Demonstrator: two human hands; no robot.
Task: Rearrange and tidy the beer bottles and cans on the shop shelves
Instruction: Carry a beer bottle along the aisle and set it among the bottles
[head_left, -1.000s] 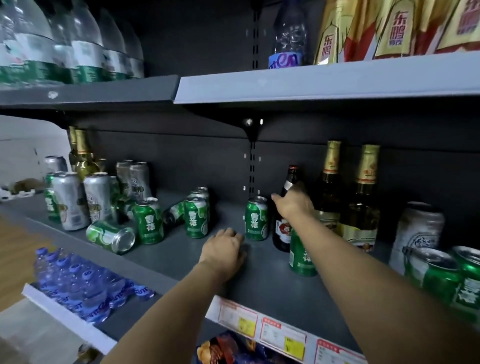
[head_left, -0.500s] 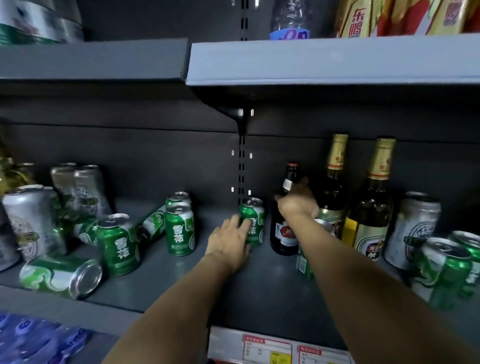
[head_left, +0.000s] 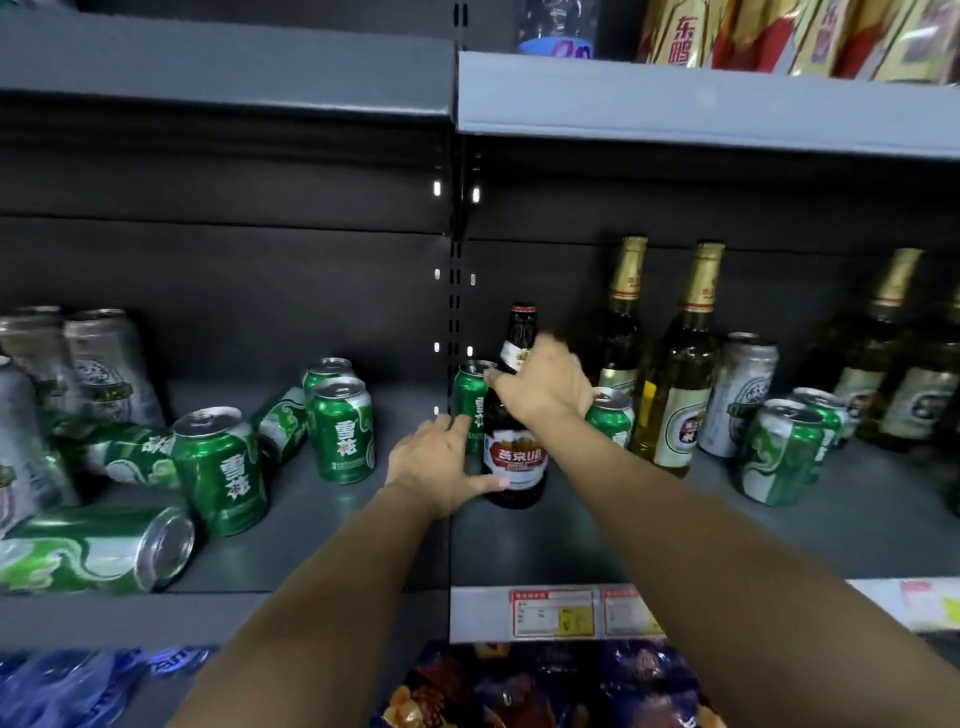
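A person tidying a shop's beer shelf (head_left: 519, 545) has the right hand (head_left: 545, 392) wrapped round the shoulder of a dark brown bottle (head_left: 514, 457), which stands upright near the shelf's middle, just right of the slotted upright post (head_left: 455, 291). The left hand (head_left: 436, 467) reaches in just left of the bottle, fingers on a small green can (head_left: 469, 400) behind it and thumb against the bottle's base; whether it has truly closed on the can cannot be told. The risk lies in the crowding: another green can (head_left: 610, 415) sits directly right of the bottle, under the right wrist, with two gold-foiled bottles (head_left: 675, 364) just beyond, and a careless shift could knock them over. Left of the post, several cans already lie toppled (head_left: 98, 551).
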